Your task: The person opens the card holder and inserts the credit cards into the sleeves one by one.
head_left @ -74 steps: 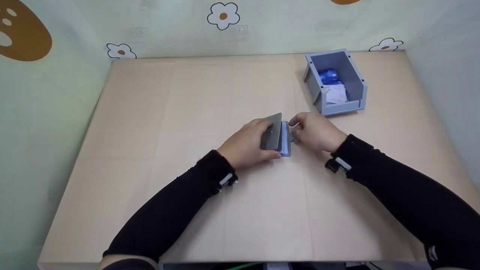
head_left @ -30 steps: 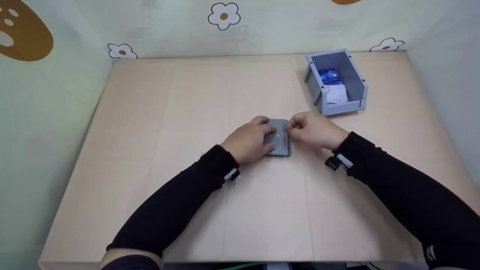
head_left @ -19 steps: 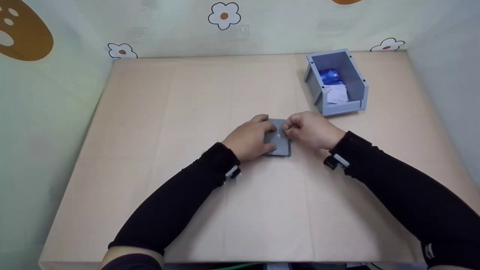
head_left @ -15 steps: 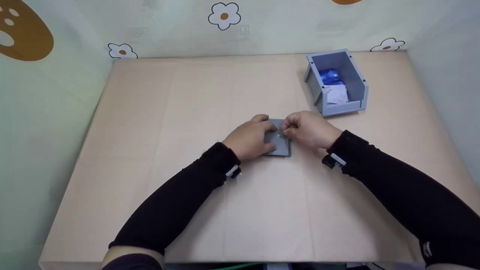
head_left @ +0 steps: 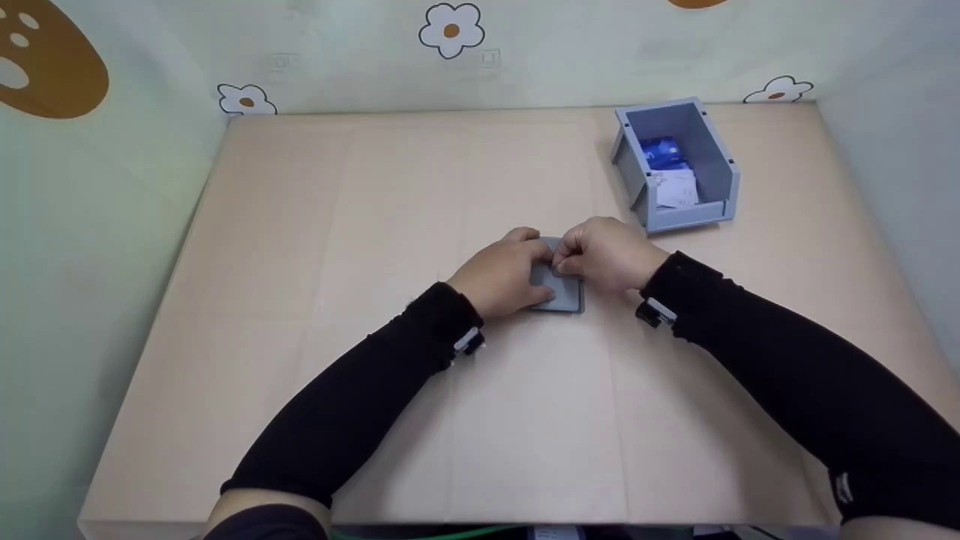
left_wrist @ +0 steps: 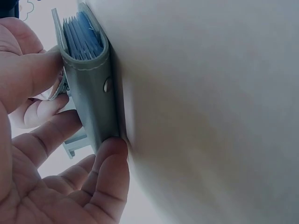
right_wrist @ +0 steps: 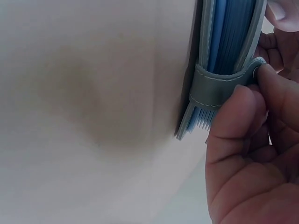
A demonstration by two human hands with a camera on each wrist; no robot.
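Observation:
A grey card holder with stitched edges lies on the table between both hands. Clear and blue card sleeves show between its covers in the left wrist view, where its spine carries a small metal stud. My left hand holds it from the left, fingers and thumb on the cover and along the spine. With thumb and forefinger, my right hand pinches the end of the closing strap, which wraps over the sleeve edges towards the upper cover. Whether the strap's snap is fastened is hidden by the fingers.
A grey-blue open-front bin stands behind the right hand. Inside it lie a blue packet or card and whitish cards. The beige table meets a wall at the back and sides.
The cover, held raised earlier, has been folded down onto the sleeves. My right hand has brought the strap leftward over the cover's edge. My left hand stays in place on the holder.

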